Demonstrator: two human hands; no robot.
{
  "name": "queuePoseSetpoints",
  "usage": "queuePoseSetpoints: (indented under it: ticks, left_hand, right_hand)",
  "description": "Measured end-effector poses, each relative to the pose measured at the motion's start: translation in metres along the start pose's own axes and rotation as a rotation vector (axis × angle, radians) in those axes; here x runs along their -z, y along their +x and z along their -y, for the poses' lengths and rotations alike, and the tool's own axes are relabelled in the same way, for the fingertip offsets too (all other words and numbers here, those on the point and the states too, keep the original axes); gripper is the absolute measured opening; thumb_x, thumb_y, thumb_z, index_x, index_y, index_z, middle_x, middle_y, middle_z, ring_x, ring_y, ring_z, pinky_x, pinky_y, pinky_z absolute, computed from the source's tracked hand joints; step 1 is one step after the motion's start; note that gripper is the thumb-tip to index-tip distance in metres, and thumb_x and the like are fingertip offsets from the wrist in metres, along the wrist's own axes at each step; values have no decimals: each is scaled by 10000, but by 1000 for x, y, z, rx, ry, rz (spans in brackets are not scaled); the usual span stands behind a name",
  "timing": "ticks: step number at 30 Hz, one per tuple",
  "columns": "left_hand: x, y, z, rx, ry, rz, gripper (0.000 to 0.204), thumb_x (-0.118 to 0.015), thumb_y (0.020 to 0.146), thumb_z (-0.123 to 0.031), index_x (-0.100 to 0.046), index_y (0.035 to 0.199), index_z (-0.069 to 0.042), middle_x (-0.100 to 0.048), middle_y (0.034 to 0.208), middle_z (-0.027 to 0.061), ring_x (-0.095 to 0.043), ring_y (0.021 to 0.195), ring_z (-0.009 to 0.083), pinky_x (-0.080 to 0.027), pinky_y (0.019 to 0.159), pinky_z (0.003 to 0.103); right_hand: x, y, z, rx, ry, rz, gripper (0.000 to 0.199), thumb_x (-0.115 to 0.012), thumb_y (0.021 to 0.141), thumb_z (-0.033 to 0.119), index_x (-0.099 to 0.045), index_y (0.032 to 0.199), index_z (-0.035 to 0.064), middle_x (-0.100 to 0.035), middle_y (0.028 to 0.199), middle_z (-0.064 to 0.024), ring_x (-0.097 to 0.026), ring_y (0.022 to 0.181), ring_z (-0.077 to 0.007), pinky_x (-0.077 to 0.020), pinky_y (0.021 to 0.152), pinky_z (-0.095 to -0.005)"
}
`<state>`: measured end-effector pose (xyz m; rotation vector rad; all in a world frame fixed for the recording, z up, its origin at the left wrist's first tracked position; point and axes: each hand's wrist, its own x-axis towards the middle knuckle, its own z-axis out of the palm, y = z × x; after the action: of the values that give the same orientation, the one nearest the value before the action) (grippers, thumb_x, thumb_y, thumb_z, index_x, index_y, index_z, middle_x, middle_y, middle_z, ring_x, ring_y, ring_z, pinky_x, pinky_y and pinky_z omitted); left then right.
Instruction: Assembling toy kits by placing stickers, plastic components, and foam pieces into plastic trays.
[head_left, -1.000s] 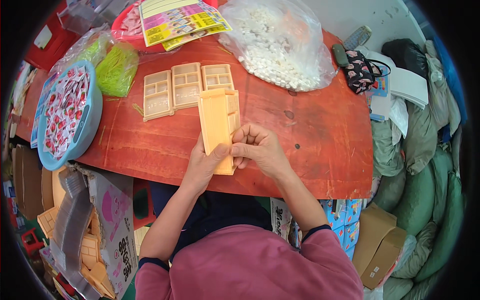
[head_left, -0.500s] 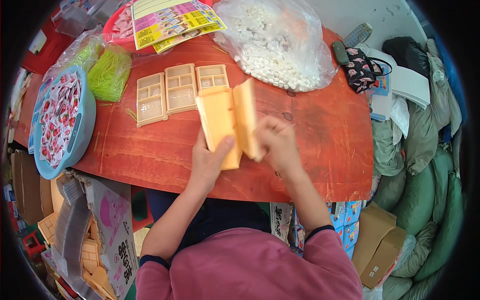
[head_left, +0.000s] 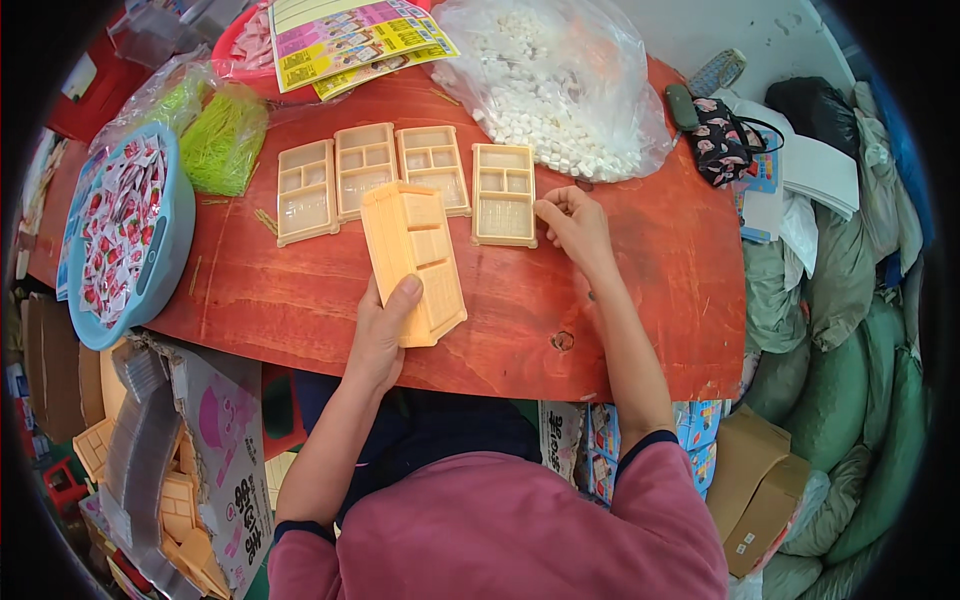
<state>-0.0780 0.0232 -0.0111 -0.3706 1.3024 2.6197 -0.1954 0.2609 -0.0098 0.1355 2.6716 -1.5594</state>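
My left hand (head_left: 385, 325) is wrapped round a stack of pale orange plastic compartment trays (head_left: 432, 262), tilted above the table's near part. On the right, one compartment tray (head_left: 505, 205) sits at the end of a row, its open compartments facing up. My right hand (head_left: 580, 235) is curled at that tray's right edge, thumb and forefinger pinched against it. Left of it in the row lie three more trays: a left one (head_left: 306, 205), a middle one (head_left: 365, 165) and a right one (head_left: 434, 165), partly behind the stack.
On the red wooden table (head_left: 640, 320) stand a blue basin (head_left: 180, 240) of small printed sachets, a bag of green shreds (head_left: 225, 140), a clear bag of white cubes (head_left: 560, 100) and printed sheets (head_left: 350, 45) over a red basin. A carton (head_left: 225, 440) with more trays stands lower left.
One tray has left the stack and joined the row's right end, with my right hand at its edge. The stack in my left hand has shifted slightly left and down.
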Motion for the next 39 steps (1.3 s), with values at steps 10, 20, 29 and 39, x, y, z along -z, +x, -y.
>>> queuePoseSetpoints:
  ticks: [10,20,29,39]
  left_hand:
    - [-9,-4,10,-42,56,3,628,-609,843,-350,-323,1281,-2,-480,1176,100,-509,1057,165,-436,895,301]
    - [-5,13,-1,-151,125,40,584,-518,875,-403,-321,1274,-24,-531,1118,134,-600,956,239,-571,680,357]
    - [7,5,-12,-85,25,20,599,-592,853,-331,-319,1272,-1,-485,1170,112,-531,1055,185,-482,862,316]
    - [4,-8,-3,-31,-58,58,579,-572,864,-346,-327,1278,-23,-481,1184,101,-534,1047,181,-495,845,328]
  right_hand:
    - [-20,-8,-2,261,-279,-98,223,-613,766,204,-614,900,27,-628,831,-128,-611,726,-249,-473,659,-363]
    - [-26,-18,3,368,-658,-168,231,-519,752,109,-563,952,3,-620,833,-216,-605,762,-373,-470,697,-472]
    - [-43,12,25,374,-723,-46,193,-506,742,108,-559,895,1,-616,766,-242,-608,724,-401,-480,653,-499]
    - [-46,10,19,530,-603,-38,237,-532,761,148,-562,958,18,-616,891,-192,-608,753,-362,-486,659,-466]
